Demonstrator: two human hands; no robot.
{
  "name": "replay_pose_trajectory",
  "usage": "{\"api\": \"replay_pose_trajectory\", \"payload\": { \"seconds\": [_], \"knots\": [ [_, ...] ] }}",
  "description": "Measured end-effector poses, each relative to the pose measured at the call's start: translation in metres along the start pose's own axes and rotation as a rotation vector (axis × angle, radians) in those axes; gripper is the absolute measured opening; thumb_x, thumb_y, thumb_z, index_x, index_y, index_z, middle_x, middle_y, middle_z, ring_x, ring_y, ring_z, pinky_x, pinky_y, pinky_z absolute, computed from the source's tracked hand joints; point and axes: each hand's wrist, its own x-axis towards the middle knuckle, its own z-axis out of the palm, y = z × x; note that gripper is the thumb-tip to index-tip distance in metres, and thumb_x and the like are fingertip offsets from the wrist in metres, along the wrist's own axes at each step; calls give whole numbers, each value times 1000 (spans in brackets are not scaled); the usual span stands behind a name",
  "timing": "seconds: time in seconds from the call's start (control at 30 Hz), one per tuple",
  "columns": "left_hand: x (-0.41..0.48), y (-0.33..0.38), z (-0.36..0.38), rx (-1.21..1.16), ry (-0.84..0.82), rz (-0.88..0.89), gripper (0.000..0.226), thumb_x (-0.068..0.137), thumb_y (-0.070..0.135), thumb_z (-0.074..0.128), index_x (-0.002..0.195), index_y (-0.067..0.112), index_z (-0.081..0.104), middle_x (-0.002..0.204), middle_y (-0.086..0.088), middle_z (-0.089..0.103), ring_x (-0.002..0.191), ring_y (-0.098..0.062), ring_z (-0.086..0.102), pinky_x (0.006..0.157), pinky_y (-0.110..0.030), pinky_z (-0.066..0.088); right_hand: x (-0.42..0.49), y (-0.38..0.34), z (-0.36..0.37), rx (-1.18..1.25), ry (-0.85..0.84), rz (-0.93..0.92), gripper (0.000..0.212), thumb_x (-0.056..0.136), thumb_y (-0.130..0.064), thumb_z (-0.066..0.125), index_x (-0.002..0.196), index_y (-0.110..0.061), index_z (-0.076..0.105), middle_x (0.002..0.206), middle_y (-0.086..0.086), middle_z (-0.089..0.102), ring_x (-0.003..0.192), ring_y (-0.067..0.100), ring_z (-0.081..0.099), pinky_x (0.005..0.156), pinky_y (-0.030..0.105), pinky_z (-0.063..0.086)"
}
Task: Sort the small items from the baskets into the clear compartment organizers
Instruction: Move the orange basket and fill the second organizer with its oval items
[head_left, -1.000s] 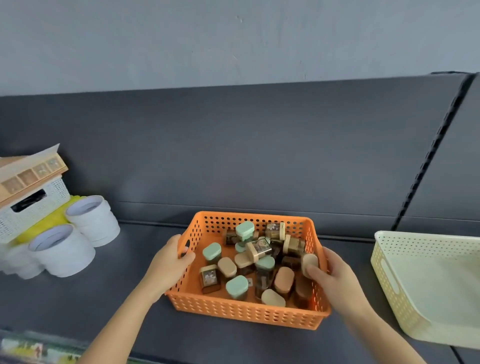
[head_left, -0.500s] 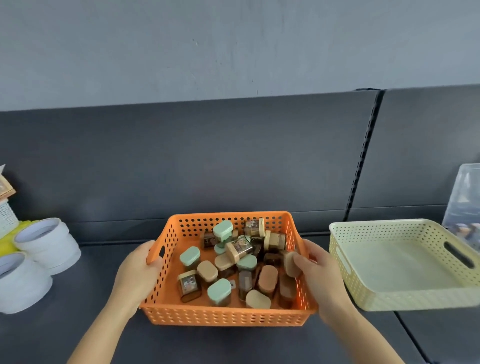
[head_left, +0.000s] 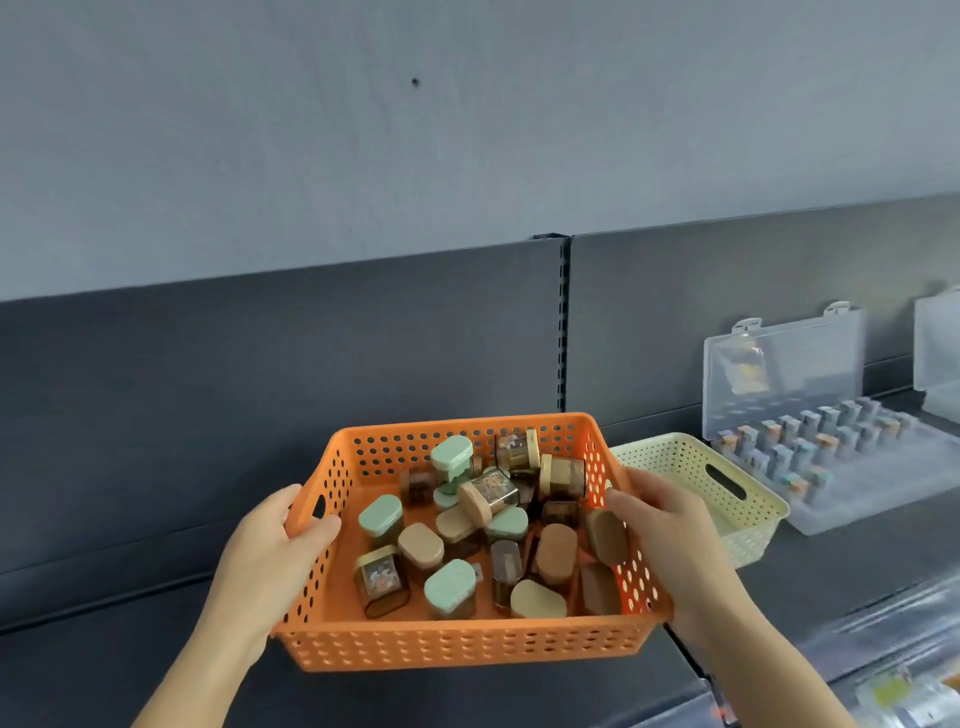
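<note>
An orange perforated basket (head_left: 457, 647) is held above the dark shelf, tilted slightly toward me. It holds several small brown jars with green or tan lids (head_left: 480, 525). My left hand (head_left: 265, 556) grips its left rim at the handle slot. My right hand (head_left: 670, 535) grips its right rim, thumb inside the wall. A clear compartment organizer (head_left: 841, 467) with its lid propped up sits at the right, with several small jars standing in its cells.
A cream perforated basket (head_left: 727, 493) rests on the shelf behind my right hand, partly hidden by the orange basket. A second clear box (head_left: 937, 353) shows at the far right edge. Packaged goods (head_left: 883, 675) lie on a lower shelf at bottom right.
Both hands have lifted the orange basket and carried it rightward. The view panned right: the white rolls at left left the frame, and the clear organizer came into sight.
</note>
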Motion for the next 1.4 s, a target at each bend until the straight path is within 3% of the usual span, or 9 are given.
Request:
{"api": "replay_pose_trajectory", "payload": {
  "seconds": [0.3,0.63,0.8,0.9,1.0,1.13,1.27,1.4],
  "knots": [
    [-9,51,67,-3,-84,55,8,93,22,59,89,28,60,87,5,69,80,-15,66,60,-31,47,7,6,-79,11,86,39,15,93,-12,53,88,-16,67,87,14,70,82,34,69,68,50,59],
    [-41,68,117,-70,-89,7,17,93,18,59,83,33,57,86,5,69,80,-15,65,61,-29,46,19,19,-136,-61,47,26,14,95,-19,52,92,-23,65,86,6,71,80,25,70,72,46,60],
    [-47,56,108,-50,-42,-32,10,93,19,59,92,27,64,86,4,72,80,-16,68,63,-32,49,21,21,-128,-73,-9,22,15,94,-17,53,86,-23,64,85,6,70,81,25,68,70,42,59],
    [-49,53,96,-63,-4,-25,16,92,16,59,86,30,62,83,5,70,79,-15,67,62,-31,48,20,21,-114,-70,-34,22,17,94,-16,53,85,-23,64,86,7,69,81,25,68,66,35,58],
    [-48,50,83,-73,37,-33,27,93,14,59,77,35,53,82,7,65,77,-13,63,61,-29,44,20,21,-97,-75,-57,36,15,93,-14,53,87,-19,66,86,10,70,82,28,68,70,41,58],
    [-39,37,66,-31,40,-48,15,92,16,59,87,30,62,85,3,71,80,-19,68,67,-37,52,23,22,-75,-73,-62,41,14,92,-14,53,88,-17,67,84,10,70,81,29,69,71,46,59],
    [-30,28,52,-49,44,-28,26,93,15,59,81,38,54,86,7,67,81,-15,65,64,-32,47,20,20,-54,-58,-48,28,15,93,-15,53,88,-21,67,83,3,69,79,23,68,62,36,56],
    [-23,13,36,-68,58,-34,30,93,14,59,79,39,49,86,8,65,81,-15,63,63,-30,45,18,19,-32,-79,-57,16,17,92,-15,54,85,-21,68,81,6,72,79,26,70,72,47,59]
  ]
}}
